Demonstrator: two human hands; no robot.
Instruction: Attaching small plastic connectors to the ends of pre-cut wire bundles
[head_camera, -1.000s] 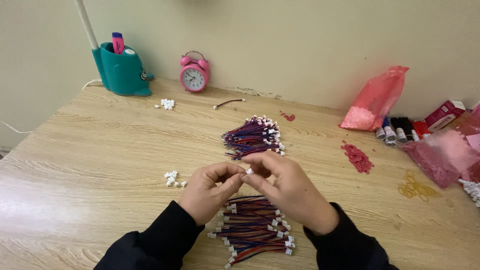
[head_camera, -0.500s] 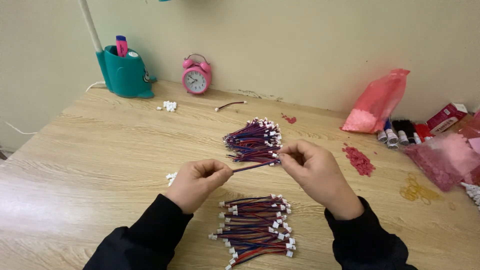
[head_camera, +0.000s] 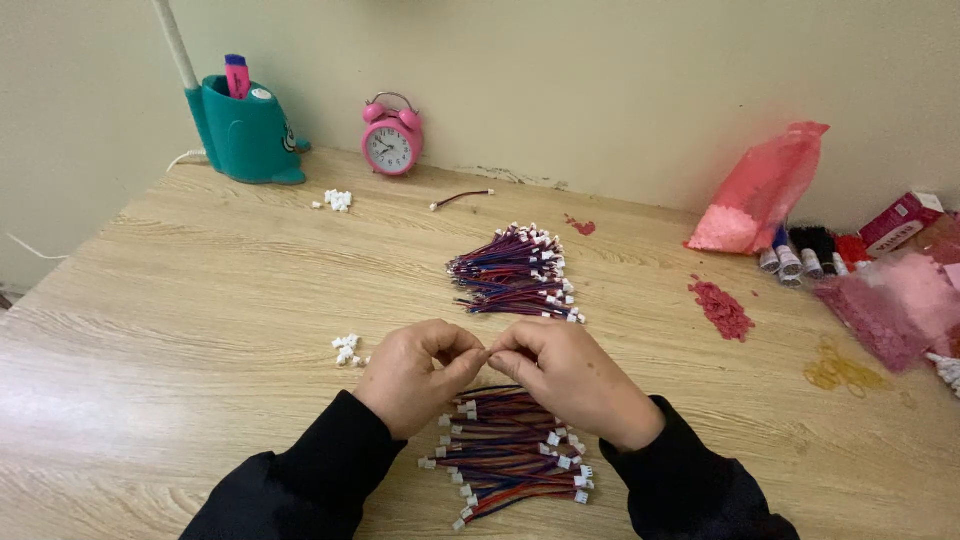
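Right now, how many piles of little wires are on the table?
2. One wire pile lies in the middle of the table, beyond the hands. The other wire pile lies near the front edge, partly hidden under the left hand and right hand.

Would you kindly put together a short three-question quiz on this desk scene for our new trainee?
1. True or false: the left hand and the right hand meet fingertip to fingertip above the near wire bundle.
2. Which thing stands nearest the teal pen holder? A) pink alarm clock B) pink plastic bag C) thread spools
3. How many bundles of red and blue wires lie on the wooden table?

Key: 1. True. 2. A. 3. Two, the near one and the far wire bundle.
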